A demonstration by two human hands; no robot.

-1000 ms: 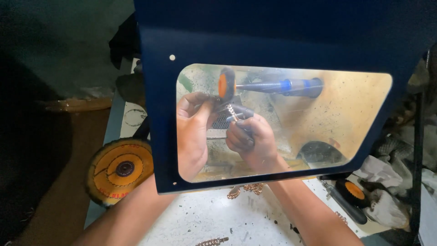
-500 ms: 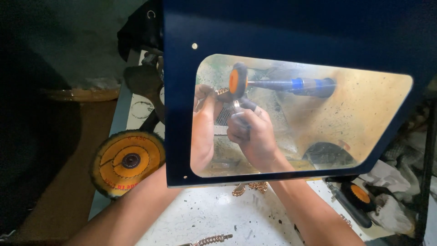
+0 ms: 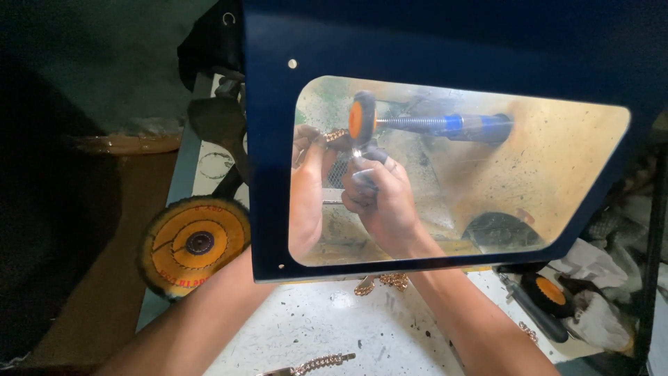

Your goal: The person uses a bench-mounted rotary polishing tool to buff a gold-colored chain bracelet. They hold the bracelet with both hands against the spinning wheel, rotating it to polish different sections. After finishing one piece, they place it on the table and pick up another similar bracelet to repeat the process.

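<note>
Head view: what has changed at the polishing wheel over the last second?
Little changed. The right hand shifted closer beneath the small orange wheel, and the left hand turned more edge-on. Both hands still hold the chain piece to the wheel behind the blue shield. The large yellow buffing wheel stayed put.

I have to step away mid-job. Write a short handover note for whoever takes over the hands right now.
Left hand: behind the clear window of the blue guard, grip pinching one end of a gold chain.
Right hand: also behind the window, grip closed on the chain's other part just under the small orange wheel.
The wheel sits on a spindle coming in from the right; the chain is held up against it.
Done: cannot tell how much of this chain is polished.
Left: more chains lie on the white bench, one by the guard's lower edge, one at the near edge. A large yellow wheel lies left.
</note>
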